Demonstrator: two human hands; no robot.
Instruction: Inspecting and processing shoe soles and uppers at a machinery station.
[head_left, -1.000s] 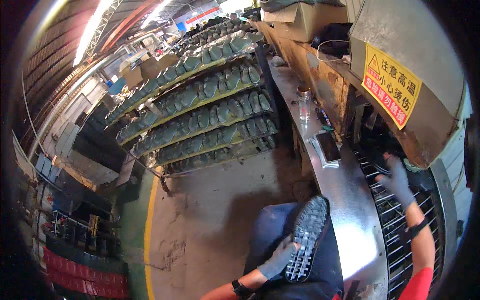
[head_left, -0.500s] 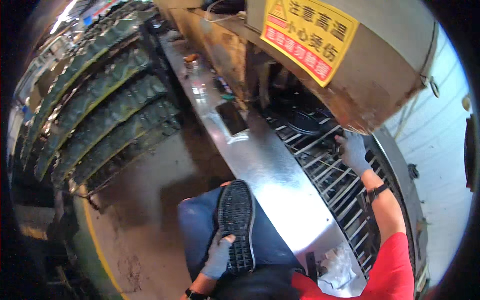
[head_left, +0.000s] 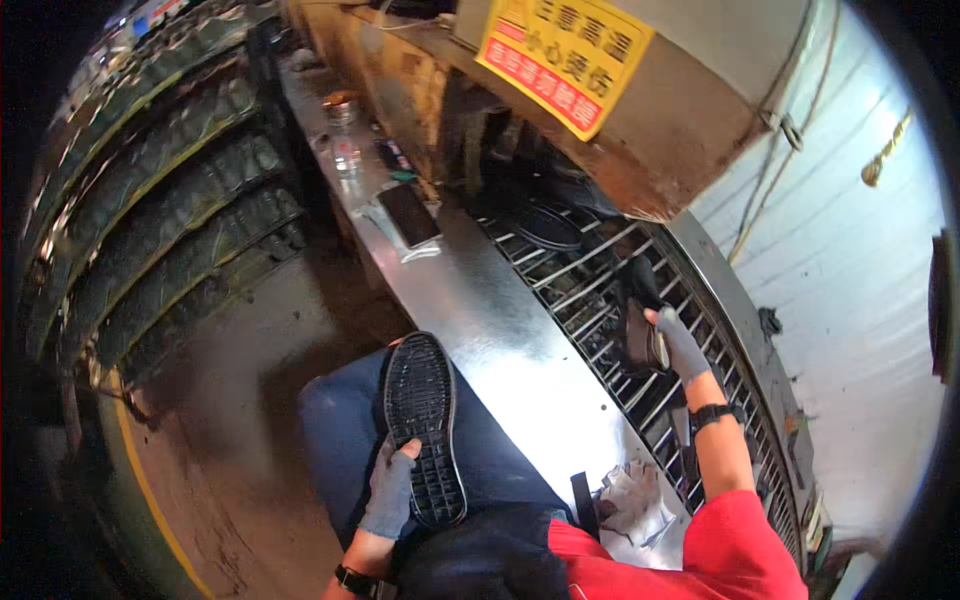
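On my thigh lies a black shoe sole (head_left: 420,385), its gridded face up. My left hand (head_left: 388,490), in a grey fingerless glove, grips the sole's near half with the thumb over its edge. Reaching to the right over the metal bar conveyor (head_left: 575,340), my gloved right hand (head_left: 678,340) is closed on a dark shoe (head_left: 638,315) by its near end. The fingers under that shoe are hidden. Farther along the bars, beneath the machine's hood, rests another dark sole or shoe (head_left: 548,228), partly in shadow.
A shiny metal ledge (head_left: 510,340) runs between my lap and the bars. On it are a phone (head_left: 408,215), a clear bottle (head_left: 345,155), a black strip (head_left: 584,503) and crumpled silvery sheeting (head_left: 637,505). The hood (head_left: 700,100) carries a yellow warning sign (head_left: 565,60). Tiered racks (head_left: 180,190) stand left.
My right hand has drawn back toward me from under the hood's edge, and a dark shoe now shows in it. The left hand keeps its hold on the sole. The view has shifted right.
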